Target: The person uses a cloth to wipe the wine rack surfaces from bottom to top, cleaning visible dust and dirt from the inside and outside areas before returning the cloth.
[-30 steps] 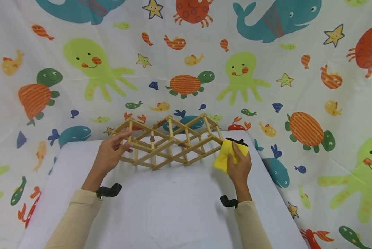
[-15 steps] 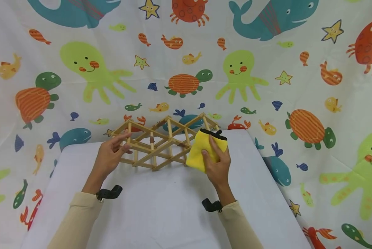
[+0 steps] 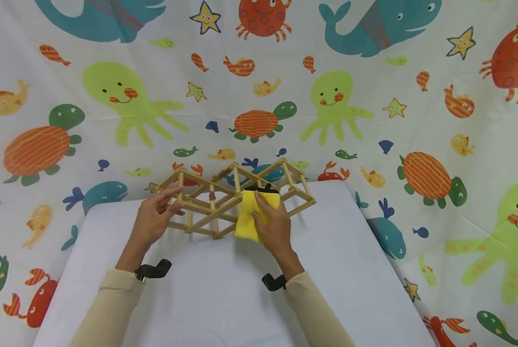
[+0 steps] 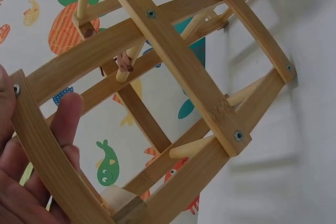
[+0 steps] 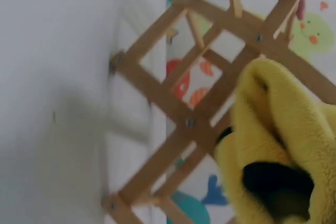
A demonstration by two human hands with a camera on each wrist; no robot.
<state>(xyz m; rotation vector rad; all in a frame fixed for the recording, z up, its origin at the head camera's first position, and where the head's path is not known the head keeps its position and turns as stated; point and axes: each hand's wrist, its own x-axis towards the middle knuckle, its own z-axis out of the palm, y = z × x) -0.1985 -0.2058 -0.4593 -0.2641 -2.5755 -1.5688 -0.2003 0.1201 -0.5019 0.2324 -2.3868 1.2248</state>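
A bamboo lattice rack (image 3: 214, 212) of crossed slats and round dowels stands on the white-covered table. My left hand (image 3: 152, 214) holds its left end. The left wrist view shows fingers (image 4: 65, 119) behind the end slat of the rack (image 4: 181, 59). My right hand (image 3: 273, 224) grips a folded yellow cloth (image 3: 247, 217) with black edging, thumb on the near side. The cloth lies against the middle of the rack's front and hides part of the slats. Close up in the right wrist view, the cloth (image 5: 299, 103) bunches over the lattice, covering the right hand.
The white table (image 3: 224, 289) extends in front of the rack. Directly behind rises a white curtain (image 3: 163, 159) printed with sea animals. A brownish wrap (image 3: 212, 194) sits around one dowel. Each wrist carries a black camera mount (image 3: 153, 269).
My right hand has slid the yellow cloth leftward along the rack, from its right end to its middle. The left hand keeps its place, and the rack stays put.
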